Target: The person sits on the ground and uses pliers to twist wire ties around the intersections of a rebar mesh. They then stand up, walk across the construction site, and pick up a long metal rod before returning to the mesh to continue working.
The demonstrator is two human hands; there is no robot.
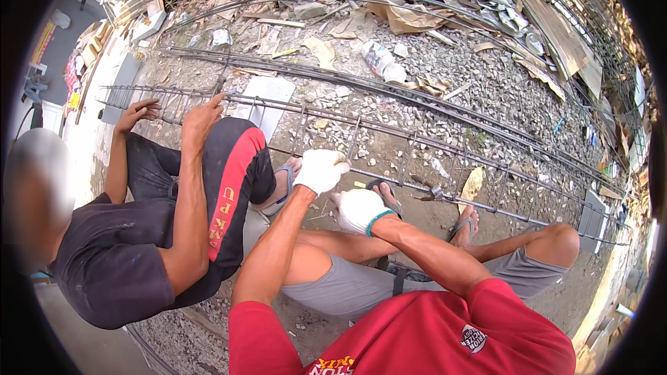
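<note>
A long steel rebar cage with thin stirrups runs across in front of me, from the left to the far right. My left hand, in a white knit glove, is closed at the cage's near bar; its grip is too small to make out. Just right of it and nearer to me, my right hand is also closed, in a white glove with a green cuff; what its fingers pinch is hidden. A dark metal tool lies by the near bar, right of my hands.
At left a co-worker in a dark shirt squats, both hands at the cage's left part. Grey blocks stand at the cage's ends. Beyond lie loose long bars, gravel, a plastic bottle, torn paper and boards.
</note>
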